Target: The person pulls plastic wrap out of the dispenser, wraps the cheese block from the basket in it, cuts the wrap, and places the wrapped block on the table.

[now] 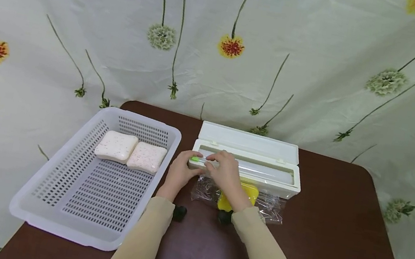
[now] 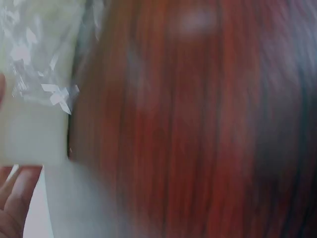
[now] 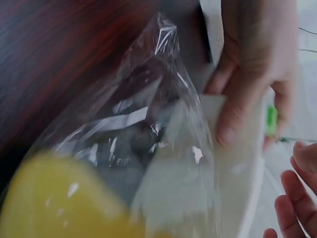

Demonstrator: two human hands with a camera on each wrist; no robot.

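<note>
A white cling film box point(image 1: 272, 188) lies on the table with its lid point(image 1: 248, 142) tipped back and a film roll point(image 1: 266, 172) inside. My left hand point(image 1: 180, 173) grips the box's left end, its thumb on the front wall and a finger beside the green slide cutter point(image 1: 195, 159). Over the box's left part is my right hand point(image 1: 225, 172); in the right wrist view its loosely bent fingers point(image 3: 294, 193) stand apart from the thumb with nothing between them. Clear film point(image 1: 273, 209) spreads in front of the box, around a yellow rounded-square block point(image 1: 249, 192) partly hidden under my right forearm.
To the left, a white perforated plastic basket point(image 1: 60, 233) holds two pale, speckled rounded-square blocks point(image 1: 147, 157) at its far end. The dark brown table point(image 1: 337, 245) ends at a flowered cloth point(image 1: 325, 76) behind. Black wrist straps point(image 1: 179, 213) sit under my cuffs.
</note>
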